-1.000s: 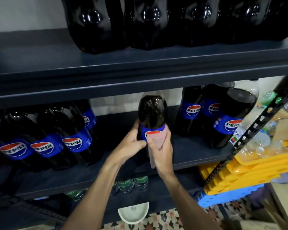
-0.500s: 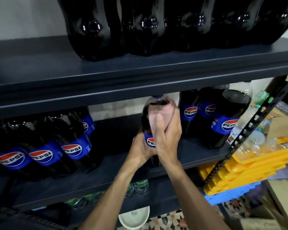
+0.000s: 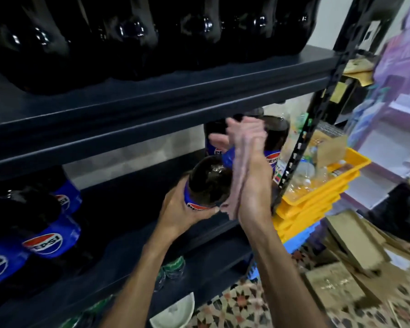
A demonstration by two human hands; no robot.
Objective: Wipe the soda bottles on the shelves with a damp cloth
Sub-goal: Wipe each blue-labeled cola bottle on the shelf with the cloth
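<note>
Pink cloth (image 3: 236,185) lies trapped between the right hand (image 3: 251,183) and the dark plastic Pepsi bottle with a blue label (image 3: 207,181). The right fingers (image 3: 246,129) are stretched out straight and close together, blurred, pressing the cloth flat against the bottle's side. The left hand (image 3: 182,209) grips the same bottle at its label, fingers curled round it from below. The bottle is tilted between the two palms, over the front of the dark blue metal shelf (image 3: 152,110); its base is hidden. Just beyond the right fingertips stand more dark Pepsi bottles (image 3: 273,138). Well apart from the left fingers, on their outer side, another row of blue-labelled Pepsi bottles (image 3: 50,235) stands. Stacked yellow plastic trays (image 3: 317,197) sit outside the right hand.
</note>
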